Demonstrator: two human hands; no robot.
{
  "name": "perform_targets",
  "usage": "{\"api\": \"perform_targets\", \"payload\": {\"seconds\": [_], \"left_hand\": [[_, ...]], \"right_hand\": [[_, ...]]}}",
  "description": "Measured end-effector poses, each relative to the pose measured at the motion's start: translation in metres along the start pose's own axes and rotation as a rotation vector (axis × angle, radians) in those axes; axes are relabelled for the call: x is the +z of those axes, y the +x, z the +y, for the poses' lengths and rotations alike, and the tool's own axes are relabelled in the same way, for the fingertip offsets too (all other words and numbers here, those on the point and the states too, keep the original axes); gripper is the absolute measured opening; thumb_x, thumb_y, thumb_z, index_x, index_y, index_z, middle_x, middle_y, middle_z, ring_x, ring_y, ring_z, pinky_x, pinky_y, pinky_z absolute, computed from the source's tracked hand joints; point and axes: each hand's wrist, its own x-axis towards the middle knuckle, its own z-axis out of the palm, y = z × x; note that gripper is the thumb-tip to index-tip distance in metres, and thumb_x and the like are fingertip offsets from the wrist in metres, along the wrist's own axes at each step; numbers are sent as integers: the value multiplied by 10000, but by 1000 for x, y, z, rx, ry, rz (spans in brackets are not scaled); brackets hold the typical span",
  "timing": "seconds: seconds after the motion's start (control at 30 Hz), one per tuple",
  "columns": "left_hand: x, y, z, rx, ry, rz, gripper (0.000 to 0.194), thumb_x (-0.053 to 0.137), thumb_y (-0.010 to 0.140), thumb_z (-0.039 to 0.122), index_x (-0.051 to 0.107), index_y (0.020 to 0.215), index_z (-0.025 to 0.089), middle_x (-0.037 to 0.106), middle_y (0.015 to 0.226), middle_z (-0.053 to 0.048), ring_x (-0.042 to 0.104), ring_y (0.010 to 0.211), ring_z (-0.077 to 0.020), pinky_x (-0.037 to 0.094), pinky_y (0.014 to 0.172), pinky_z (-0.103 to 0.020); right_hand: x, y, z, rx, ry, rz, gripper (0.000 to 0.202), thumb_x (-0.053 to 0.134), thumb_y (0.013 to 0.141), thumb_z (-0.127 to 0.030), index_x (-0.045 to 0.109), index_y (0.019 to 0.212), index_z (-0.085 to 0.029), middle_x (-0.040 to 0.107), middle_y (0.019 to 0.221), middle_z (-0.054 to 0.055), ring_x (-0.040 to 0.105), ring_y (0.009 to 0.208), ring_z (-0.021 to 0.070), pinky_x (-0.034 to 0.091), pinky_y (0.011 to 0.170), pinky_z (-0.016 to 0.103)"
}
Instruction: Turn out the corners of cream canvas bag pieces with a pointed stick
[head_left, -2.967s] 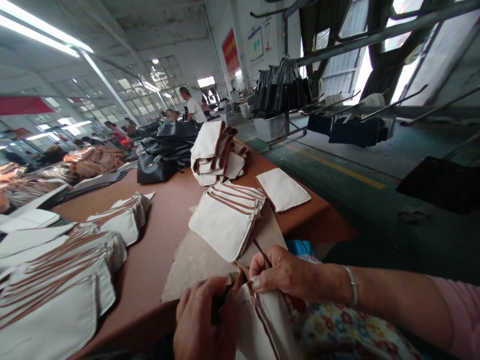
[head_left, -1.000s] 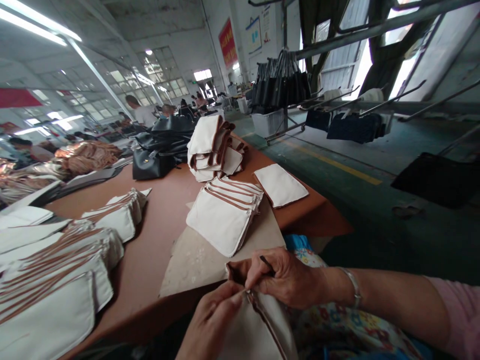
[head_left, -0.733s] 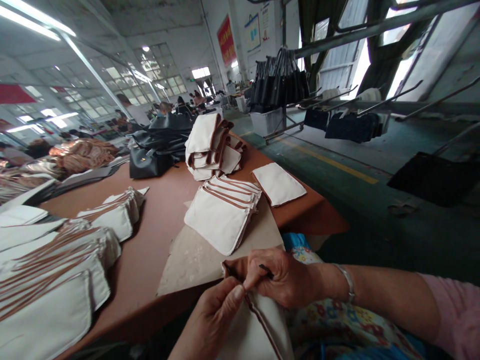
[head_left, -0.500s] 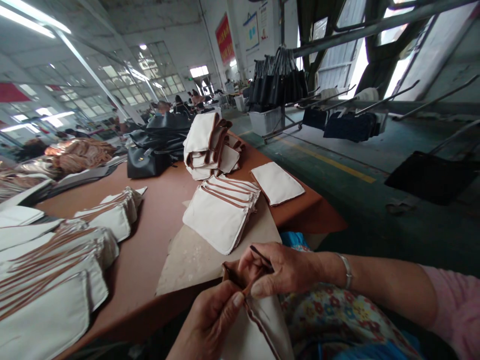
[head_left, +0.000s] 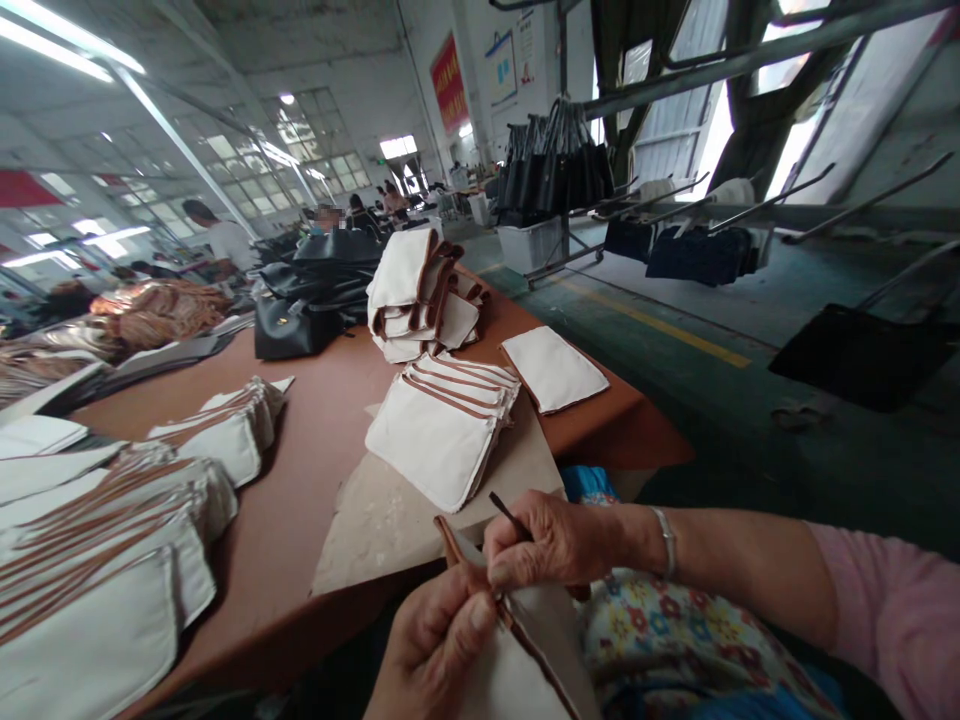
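cloth [head_left: 551, 640] is spreading below the left hand [head_left: 442, 625], brown edge [head_left: 529, 645] being pinched between those fingers; right hand [head_left: 551, 540] is clasping a dark tool [head_left: 508, 514] alongside.

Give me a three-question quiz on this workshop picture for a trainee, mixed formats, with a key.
1. True or false: the slim dark tool is in the person's left hand.

2. Multiple choice: what does the left hand grip?
A) a black bag
B) a white piece with brown edging
C) a metal rack

3. Fill in: the silvery bracelet is on the ____ wrist.

Key: 1. False; the right hand holds it. 2. B. 3. Right.
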Motion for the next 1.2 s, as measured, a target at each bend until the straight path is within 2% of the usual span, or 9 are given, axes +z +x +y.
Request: {"api": "perform_targets", "payload": {"seconds": [0.17, 0.23, 0.4, 0.53, 0.7, 0.83, 1.0, 1.1, 1.2], "left_hand": [[-8, 6, -7, -24, -249, -64, 524, 643, 740, 667, 653, 651, 151, 502, 562, 4, 419, 496, -100, 360, 476, -204], [-16, 5, -2, 9, -158, -90, 583, 549, 796, 690, 729, 719, 140, 589, 643, -43, 524, 613, -156, 434, 573, -244], [-28, -1, 16, -34, 132, -224, 330, 649, 837, 464, 735, 785, 149, 665, 797, -53, 566, 716, -172, 453, 676, -245], [-24, -3, 27, 96, 351, -88, 308, 617, 854, 438, 717, 738, 171, 687, 775, -49, 607, 760, -215, 493, 720, -261], [-7, 7, 47, 247, 547, 13, 273, 605, 857, 397, 721, 749, 174, 677, 757, -33, 590, 732, -201, 487, 716, -238], [-7, 13, 53, 193, 539, -68, 339, 546, 896, 417, 686, 742, 149, 632, 731, -26, 549, 711, -181, 450, 646, -213], [-44, 9, 19, -7, 513, -263, 446, 564, 853, 554, 706, 802, 134, 633, 794, -32, 540, 748, -200, 438, 666, -235], [-74, 1, -5, -87, 557, -172, 525, 682, 701, 645, 708, 766, 125, 592, 700, -10, 502, 657, -173, 409, 580, -215], [-90, -9, -6, -104, 592, -99, 484, 630, 770, 618, 689, 721, 140, 550, 663, 8, 474, 622, -148, 396, 564, -202]], "right_hand": [[0, -2, 7, -75, 53, 42, 396, 651, 822, -490, 614, 762, -101, 422, 571, -53, 347, 480, 39, 261, 423, 150], [0, -5, 3, -115, 61, 65, 396, 643, 836, -470, 609, 737, -88, 434, 576, -46, 348, 502, 41, 258, 435, 152], [-2, -10, 5, -77, 38, 108, 429, 616, 849, -505, 595, 742, -90, 455, 579, -43, 360, 500, 45, 259, 443, 162], [-18, -3, 14, -60, -162, 125, 437, 545, 898, -512, 623, 798, -93, 481, 611, -32, 413, 542, 70, 320, 497, 181], [-27, 11, -21, -309, -569, 145, 432, 415, 971, -465, 628, 1103, -113, 640, 968, 80, 582, 884, 162, 429, 812, 257], [-12, 20, -43, -306, -662, -16, 523, 689, 773, -528, 633, 1094, -119, 667, 932, 72, 608, 822, 173, 438, 715, 233], [-20, 20, -24, -61, -347, -138, 377, 731, 743, -460, 671, 830, -97, 596, 654, -8, 513, 576, 83, 367, 522, 168], [-42, 12, -6, -13, -144, -30, 374, 722, 742, -447, 651, 826, -90, 591, 658, -12, 466, 536, 67, 369, 499, 168], [-61, 7, 12, 50, -308, 109, 296, 705, 747, -384, 650, 807, -99, 588, 638, -11, 459, 520, 74, 368, 497, 182]]}}
